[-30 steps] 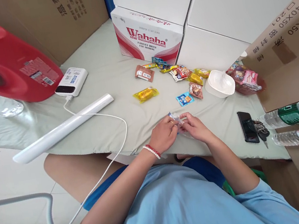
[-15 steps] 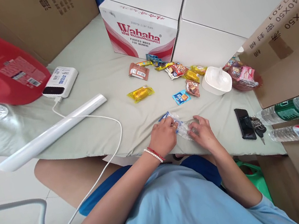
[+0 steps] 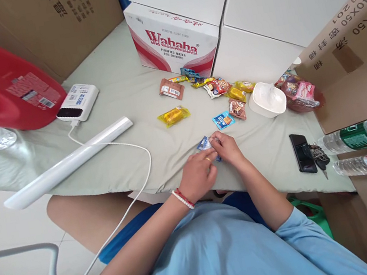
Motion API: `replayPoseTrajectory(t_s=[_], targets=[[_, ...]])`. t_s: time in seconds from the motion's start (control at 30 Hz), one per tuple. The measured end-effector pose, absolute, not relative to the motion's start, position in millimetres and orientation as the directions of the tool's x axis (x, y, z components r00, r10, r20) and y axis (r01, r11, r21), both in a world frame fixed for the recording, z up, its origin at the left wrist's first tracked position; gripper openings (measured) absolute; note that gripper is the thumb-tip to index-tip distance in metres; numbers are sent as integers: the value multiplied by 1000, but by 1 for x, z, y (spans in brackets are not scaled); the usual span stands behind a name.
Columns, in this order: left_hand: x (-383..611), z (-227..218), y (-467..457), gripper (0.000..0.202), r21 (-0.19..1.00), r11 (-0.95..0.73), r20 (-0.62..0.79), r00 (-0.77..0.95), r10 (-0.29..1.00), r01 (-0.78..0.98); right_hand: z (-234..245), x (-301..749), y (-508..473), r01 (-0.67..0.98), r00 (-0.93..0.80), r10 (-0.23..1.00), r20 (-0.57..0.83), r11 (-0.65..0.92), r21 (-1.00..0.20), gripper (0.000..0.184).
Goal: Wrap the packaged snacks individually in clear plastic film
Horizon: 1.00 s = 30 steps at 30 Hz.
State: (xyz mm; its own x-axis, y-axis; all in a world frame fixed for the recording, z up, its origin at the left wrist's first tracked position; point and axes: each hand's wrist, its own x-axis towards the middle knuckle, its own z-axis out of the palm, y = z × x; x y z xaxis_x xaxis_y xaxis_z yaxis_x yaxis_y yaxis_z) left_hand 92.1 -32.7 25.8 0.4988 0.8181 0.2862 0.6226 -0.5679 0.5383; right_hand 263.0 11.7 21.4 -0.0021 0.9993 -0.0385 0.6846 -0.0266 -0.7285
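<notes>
A crumpled, blue-printed plastic wrapper (image 3: 203, 144), partly hidden, is pinched by the right hand (image 3: 228, 148)

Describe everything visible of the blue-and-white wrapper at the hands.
The blue-and-white wrapper looks like thin, crumpled plastic, its print too small to read. The right hand pinches it; the left hand is close by, and together they hide much of it. In view, it sits just below the light-blue packet.
</notes>
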Motion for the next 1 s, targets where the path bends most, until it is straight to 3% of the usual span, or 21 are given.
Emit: replayPoseTrajectory(t_s=[0.1,0.2,0.27,0.33,0.43,0.53,0.63,0.73,0.83,0.93,1.0], targets=[[85,13,-18,39,681,-262,237,133,962,684,14,265,9,683,-6,999,35,30,-729,22],[95,2,-7,55,671,-161,84,141,986,724,12,266,1,644,16,998,58,34,-764,23],[104,-1,-7,55,683,-239,101,234,967,691,13,266,-6,562,67,998,8,-31,-826,24],[110,-1,-13,49,666,-378,248,287,925,643,16,267,-14,416,119,990,-74,-117,-902,28],[113,-2,-26,37,467,-623,519,376,768,627,22,271,-29,160,146,976,-161,-184,-970,37],[112,-6,-37,38,271,-735,605,484,632,621,26,278,-43,-10,139,965,-223,-224,-975,52],[113,-8,-44,42,258,-789,539,595,596,557,23,285,-51,34,88,967,-238,-241,-970,55],[112,-5,-48,48,409,-796,468,646,603,447,15,292,-53,137,72,974,-213,-222,-966,52],[100,0,-45,52,560,-732,448,601,661,388,9,301,-55,126,114,965,-236,-249,-960,57],[71,-1,-37,42,581,-658,444,492,749,478,7,320,-61,145,162,964,-212,-235,-961,55],[47,-6,-29,31,526,-613,447,421,789,590,7,343,-64,162,233,956,-178,-218,-962,50]])
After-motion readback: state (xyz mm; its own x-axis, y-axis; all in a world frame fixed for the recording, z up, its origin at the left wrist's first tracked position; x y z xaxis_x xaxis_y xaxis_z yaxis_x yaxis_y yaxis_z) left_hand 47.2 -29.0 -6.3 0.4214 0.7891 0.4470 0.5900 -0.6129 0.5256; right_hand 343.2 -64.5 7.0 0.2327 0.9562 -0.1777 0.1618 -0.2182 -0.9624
